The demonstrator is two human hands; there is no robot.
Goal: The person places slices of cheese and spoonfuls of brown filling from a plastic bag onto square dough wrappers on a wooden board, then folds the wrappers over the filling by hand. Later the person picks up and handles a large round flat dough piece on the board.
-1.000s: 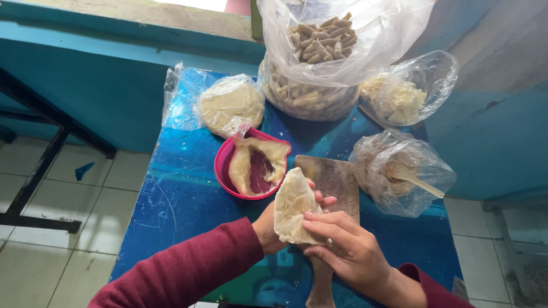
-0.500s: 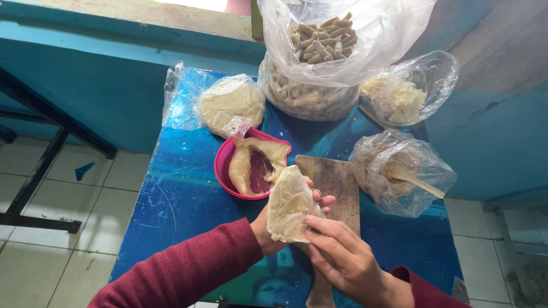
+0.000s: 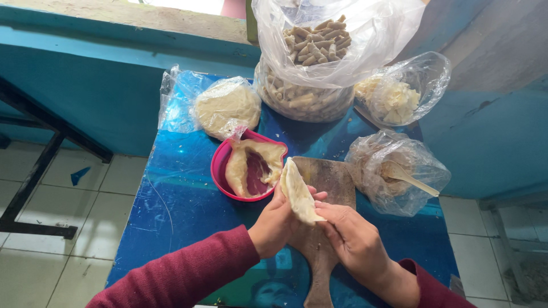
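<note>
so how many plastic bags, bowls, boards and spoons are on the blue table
plastic bags: 4, the big bag of rolls, the bag of flat rounds, the bag of pale pieces, the bag with the spoon
pink bowl: 1
wooden board: 1
wooden spoon: 1
total: 7

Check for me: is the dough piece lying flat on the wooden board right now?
No, both hands, left hand and right hand, hold the dough piece up above the wooden board.
</note>
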